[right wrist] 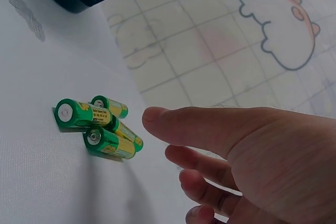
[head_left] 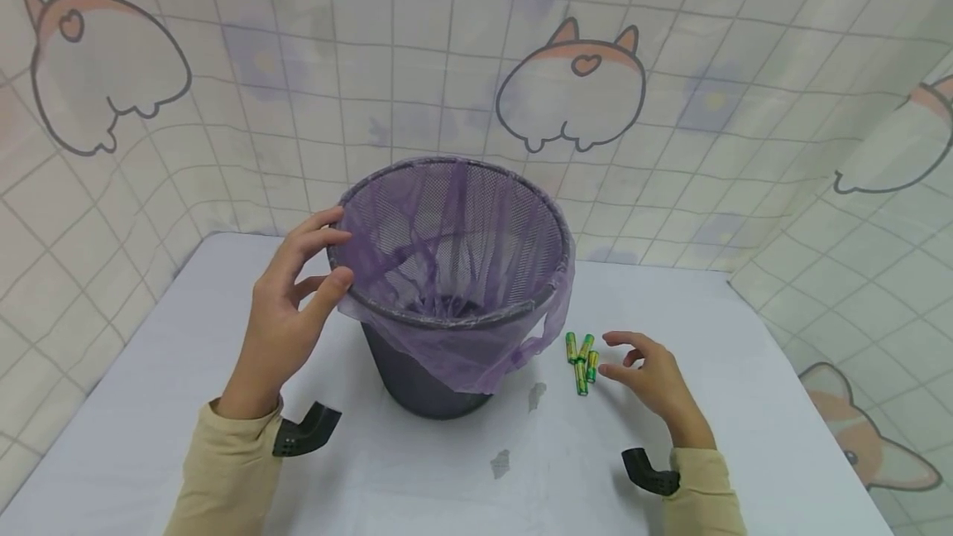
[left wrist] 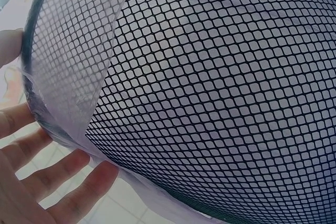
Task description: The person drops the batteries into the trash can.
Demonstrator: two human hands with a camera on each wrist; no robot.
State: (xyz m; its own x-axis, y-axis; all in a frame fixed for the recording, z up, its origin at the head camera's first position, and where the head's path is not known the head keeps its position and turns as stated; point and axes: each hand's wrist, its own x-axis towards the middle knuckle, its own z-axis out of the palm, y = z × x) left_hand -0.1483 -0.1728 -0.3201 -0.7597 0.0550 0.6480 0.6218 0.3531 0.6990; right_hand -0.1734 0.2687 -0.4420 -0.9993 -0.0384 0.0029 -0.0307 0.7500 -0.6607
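Note:
A dark mesh trash can (head_left: 387,370) stands upright, lined with a thin purple garbage bag (head_left: 462,354) folded over its rim. My left hand (head_left: 286,313) touches the left side of that rim, thumb and fingers spread apart. In the left wrist view, its fingertips (left wrist: 107,171) lie along the bag-covered edge, fairly straight. To the right of the can, several green and yellow batteries (head_left: 582,364) lie in a small cluster. Beside them is my right hand (head_left: 655,379), thumb and fingers parted with nothing between. The right wrist view shows the thumb tip (right wrist: 156,121) just short of the batteries (right wrist: 113,142).
A white-covered table (head_left: 357,486) carries everything, with two small grey patches (head_left: 500,463) in front of the can. A tile-patterned curtain (head_left: 417,48) with cartoon animals rises behind and at both sides. A loop of the bag (head_left: 554,325) hangs at the can's right.

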